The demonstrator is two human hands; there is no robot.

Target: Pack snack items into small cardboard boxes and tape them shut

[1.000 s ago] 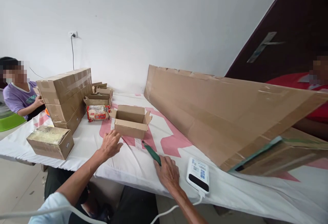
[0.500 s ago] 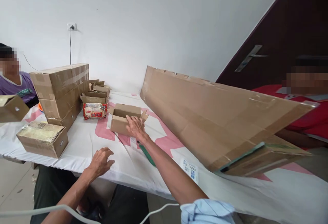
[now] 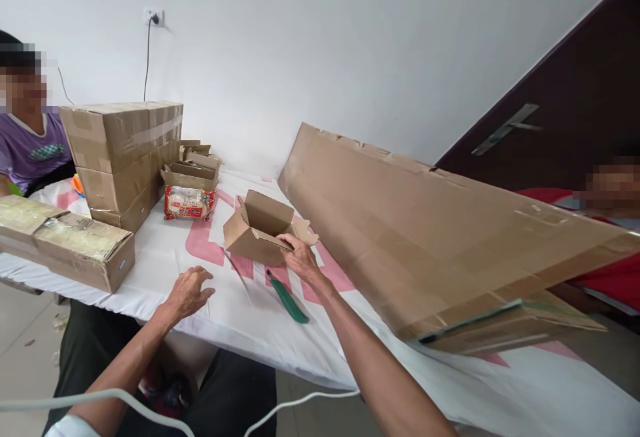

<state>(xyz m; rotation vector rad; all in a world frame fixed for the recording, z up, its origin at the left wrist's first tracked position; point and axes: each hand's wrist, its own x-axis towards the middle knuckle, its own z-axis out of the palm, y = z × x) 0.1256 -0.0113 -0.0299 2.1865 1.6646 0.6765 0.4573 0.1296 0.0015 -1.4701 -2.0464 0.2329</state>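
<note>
A small open cardboard box sits tilted on the table with its flaps up. My right hand grips its near right edge, thumb and fingers at the wall. My left hand hovers over the front edge of the table, fingers bent and apart, holding nothing. Between my hands lies a green-handled utility knife. Behind, to the left of the box, a red and clear packet of round biscuits leans against another open box.
Stacked taped cartons stand at the left, with two more sealed boxes before them. A large cardboard sheet slants across the right side of the white and pink tablecloth. One person sits at each side.
My right hand has shifted from the box's front to its right edge, and the box has turned and tilted. At left, another box now sits against the sealed one.
</note>
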